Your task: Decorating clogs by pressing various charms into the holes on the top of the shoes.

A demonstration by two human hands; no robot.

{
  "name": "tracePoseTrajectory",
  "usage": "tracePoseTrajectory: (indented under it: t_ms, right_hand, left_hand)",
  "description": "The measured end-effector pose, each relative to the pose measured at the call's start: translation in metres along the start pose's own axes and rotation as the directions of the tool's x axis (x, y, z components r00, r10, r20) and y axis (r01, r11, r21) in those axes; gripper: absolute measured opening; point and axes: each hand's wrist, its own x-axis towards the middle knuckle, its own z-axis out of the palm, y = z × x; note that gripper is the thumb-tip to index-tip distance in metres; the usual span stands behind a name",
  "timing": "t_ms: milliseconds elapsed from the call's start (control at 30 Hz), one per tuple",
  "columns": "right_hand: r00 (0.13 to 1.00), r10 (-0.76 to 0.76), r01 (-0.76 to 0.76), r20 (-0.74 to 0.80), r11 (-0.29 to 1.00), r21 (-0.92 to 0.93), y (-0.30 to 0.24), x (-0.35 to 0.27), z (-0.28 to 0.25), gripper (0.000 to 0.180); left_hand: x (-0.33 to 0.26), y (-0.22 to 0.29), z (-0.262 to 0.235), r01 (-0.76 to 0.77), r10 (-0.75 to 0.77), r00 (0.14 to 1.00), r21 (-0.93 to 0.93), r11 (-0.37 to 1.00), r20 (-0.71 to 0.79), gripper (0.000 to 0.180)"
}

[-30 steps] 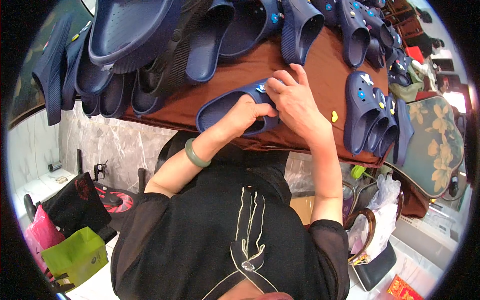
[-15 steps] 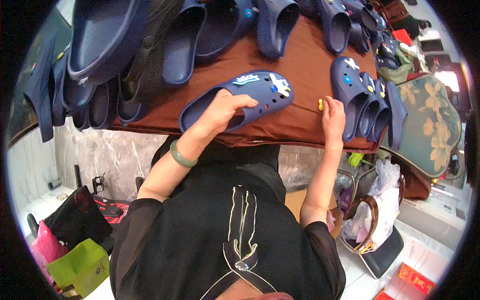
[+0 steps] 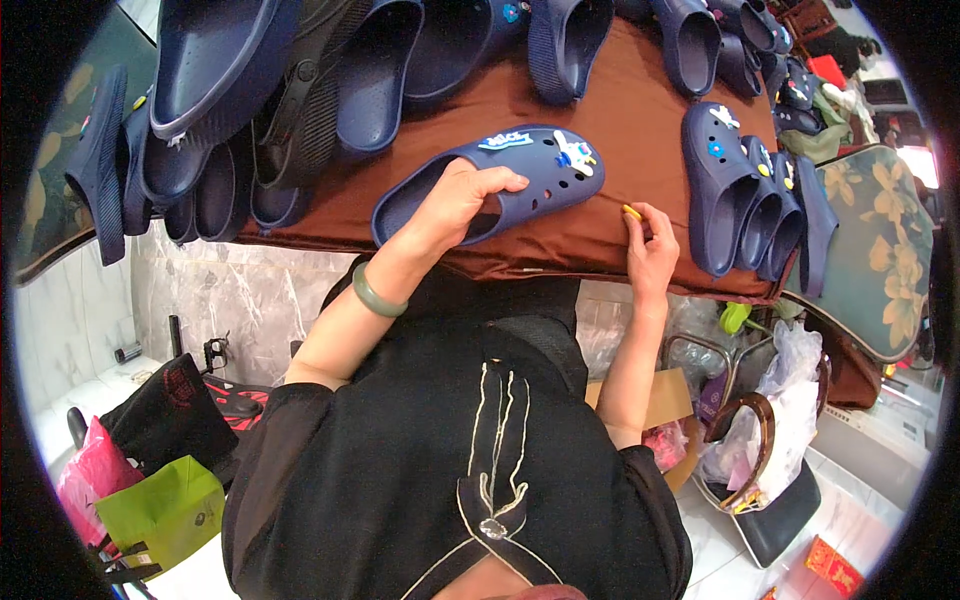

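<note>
Your L hand (image 3: 462,200) grips the navy clog (image 3: 490,180) at its opening, fingers curled over the rim; clog lies on its sole on the brown cloth (image 3: 620,110), toe w/ charms pointing right. Your R hand (image 3: 650,245) pinches a small yellow charm (image 3: 632,211) btwn fingertips, just right of the clog, on the cloth near the front edge. Decorated navy clogs (image 3: 735,185) stacked further right; plain ones (image 3: 250,120) at left.

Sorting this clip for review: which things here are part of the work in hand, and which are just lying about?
In use: blue clog held by the left hand; small yellow charm at the right hand.

Lying about: other blue clogs on the brown cloth; green bag; pink bag; flowered cushion.
</note>
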Motion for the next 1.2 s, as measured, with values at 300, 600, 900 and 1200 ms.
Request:
tracePoseTrajectory:
  t_ms: [300, 600, 900, 1200]
  right_hand:
    - [0.969, 0.080, -0.221, 0.235, 0.708, 0.670, -0.083, -0.022, 0.032, 0.014]
    - [0.966, 0.177, -0.260, 0.190, 0.704, 0.661, -0.098, -0.019, 0.054, 0.008]
    - [0.931, -0.341, 0.356, -0.133, 0.928, 0.108, -0.099, -0.023, 0.059, 0.020]
    - [0.897, -0.415, 0.419, 0.151, 0.908, 0.006, -0.094, -0.026, 0.040, 0.037]
  left_hand:
    - [-0.004, 0.002, 0.001, -0.020, 0.020, 0.999, -0.013, 1.000, -0.026, 0.031]
    - [-0.008, 0.000, 0.004, -0.039, 0.040, 0.997, 0.014, 0.999, -0.072, 0.031]
    - [-0.006, -0.003, 0.002, -0.050, 0.052, 0.997, 0.037, 0.998, -0.060, 0.031]
    - [-0.008, -0.016, 0.001, -0.066, 0.102, 0.989, 0.296, 0.953, -0.108, 0.025]
